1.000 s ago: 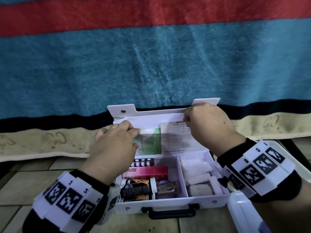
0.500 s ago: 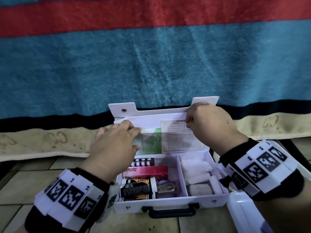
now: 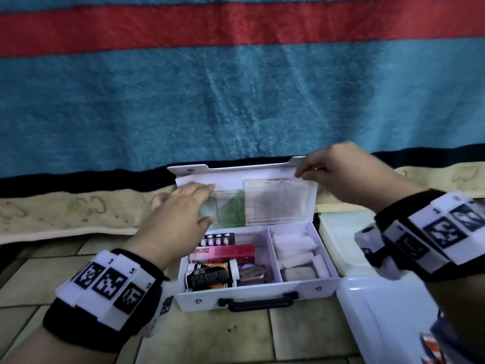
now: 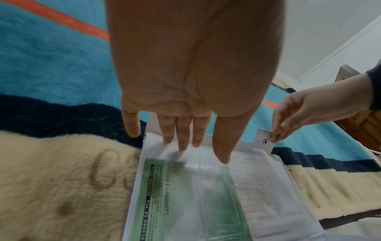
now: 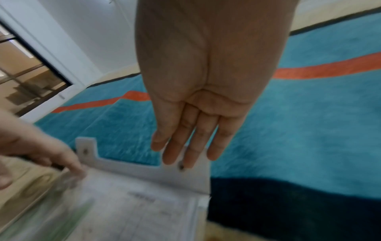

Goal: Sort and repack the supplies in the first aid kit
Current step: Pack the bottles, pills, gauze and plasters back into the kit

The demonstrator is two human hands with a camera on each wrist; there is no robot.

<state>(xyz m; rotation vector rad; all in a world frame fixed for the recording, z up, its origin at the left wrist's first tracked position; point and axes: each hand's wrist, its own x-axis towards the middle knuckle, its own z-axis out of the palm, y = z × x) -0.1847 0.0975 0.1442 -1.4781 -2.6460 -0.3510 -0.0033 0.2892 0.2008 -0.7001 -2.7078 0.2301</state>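
Observation:
The white first aid kit lies open on the tiled floor, its lid leaning back on a blanket. A clear pocket in the lid holds a green leaflet and a printed form. My left hand lies flat on the pocket's upper left with straight fingers. My right hand touches the lid's right snap tab with straight fingers. The base holds a blister pack, a red Bacidin box, a black-labelled bottle and white dressings.
A striped blue, red and cream blanket rises right behind the kit. A white plastic box sits on the floor close to the kit's right side, under my right wrist. Bare tiles run in front of the kit's handle.
My right hand let go of the form's top edge and slid right and up to the lid's snap tab. My left hand's fingers flattened over the pocket.

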